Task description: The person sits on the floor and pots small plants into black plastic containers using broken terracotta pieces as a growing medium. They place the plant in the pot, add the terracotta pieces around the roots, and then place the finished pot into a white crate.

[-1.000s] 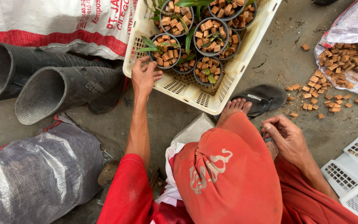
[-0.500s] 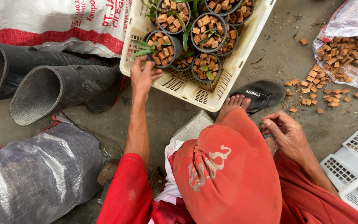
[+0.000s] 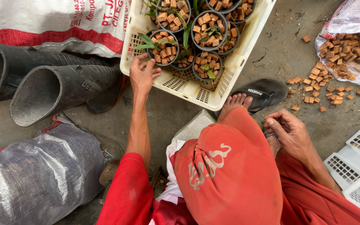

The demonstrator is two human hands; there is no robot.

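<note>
The crate [image 3: 188, 89] was perforated cream plastic with a smooth, slightly soiled finish; the pots [image 3: 207, 27] were black plastic, filled with rough, matt brick chips [image 3: 346, 48]. The boots [image 3: 59, 89] were matt black rubber, the sack [image 3: 38, 166] glossy woven plastic, the floor [image 3: 280, 54] rough concrete.

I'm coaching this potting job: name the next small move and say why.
Probably close the left hand on the crate rim and draw it nearer: its fingers already rest there, and the right hand hangs empty by the knee.
</note>
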